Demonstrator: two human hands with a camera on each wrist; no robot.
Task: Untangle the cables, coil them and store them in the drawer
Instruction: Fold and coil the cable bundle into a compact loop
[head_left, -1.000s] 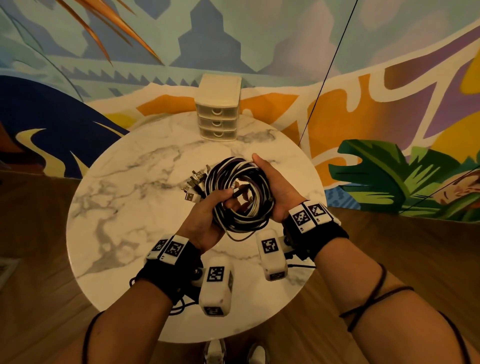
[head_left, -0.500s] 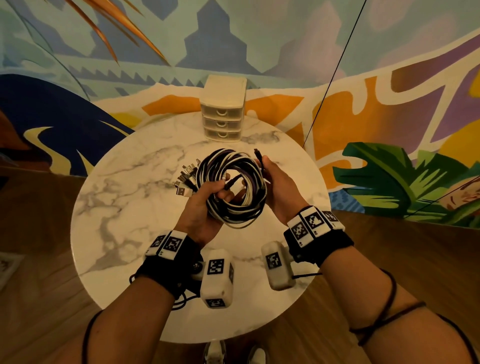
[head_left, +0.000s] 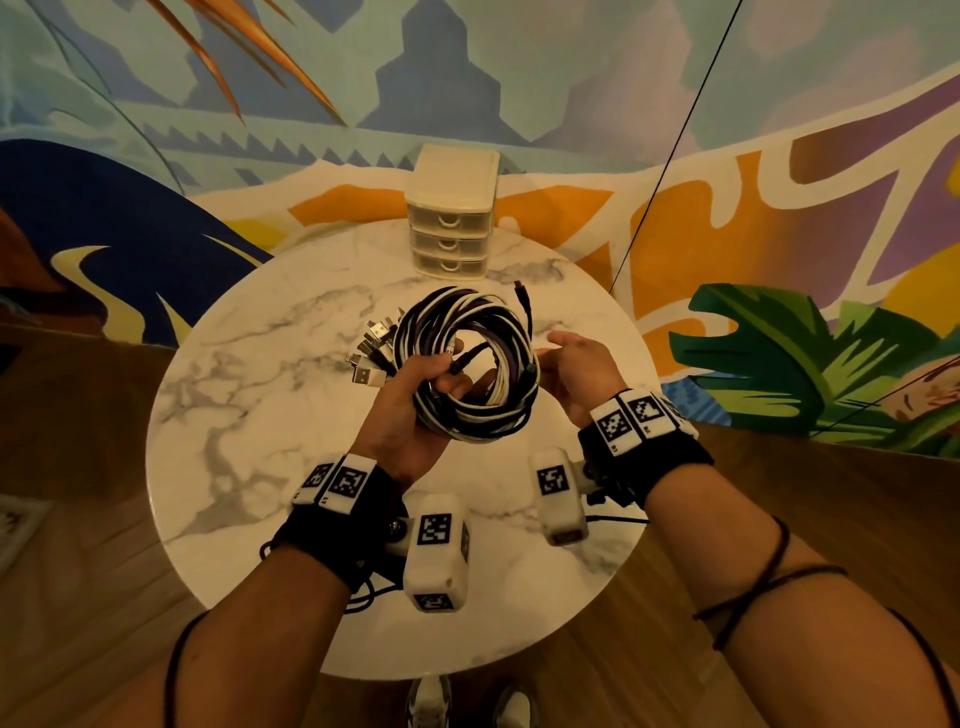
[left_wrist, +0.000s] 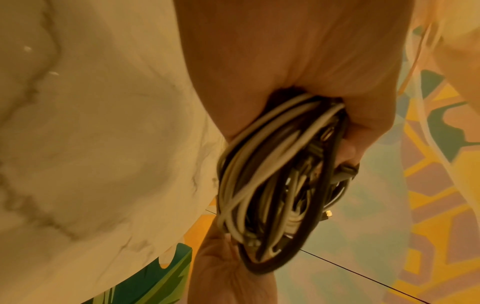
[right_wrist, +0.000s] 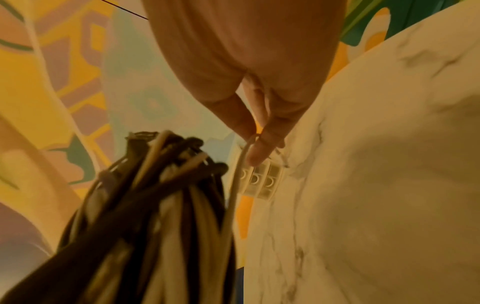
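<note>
White marble round table (head_left: 234, 426) nearest, spread below both wrists. Just above it, left hand (head_left: 410, 415) clenched round the near-left arc of the black-and-white cable coil (head_left: 467, 415), fingers hooked through the centre; shown in the left wrist view as a fist closed over many strands at once. Held clear of the tabletop, not resting on it.

To the right, right hand (head_left: 576, 374) just beside the coil's right edge, fingers mostly loose. Appears in the right wrist view to pinch a single white strand (right_wrist: 233, 195) at the fingertips (right_wrist: 259, 152), though hard to confirm from the head view.

Probably light and limp: many thin, smooth-jacketed strands, springy enough to unwind once slackened, with no stiffness to keep the ring shape unaided. Best gripped where all loops bunch together, as at the left fist, with a second hold on the opposite arc. Better not lifted by one strand or one plug, since that would likely drag a loop out.

Farther left, cluster of silver USB plugs (head_left: 371, 353) fanning out of the coil. Farther right, loose black cable end (head_left: 522, 301) poking up towards the far side.

Farthest, cream plastic three-drawer unit (head_left: 452, 218) at the table's far edge, well apart from the coil, all three drawers closed.
</note>
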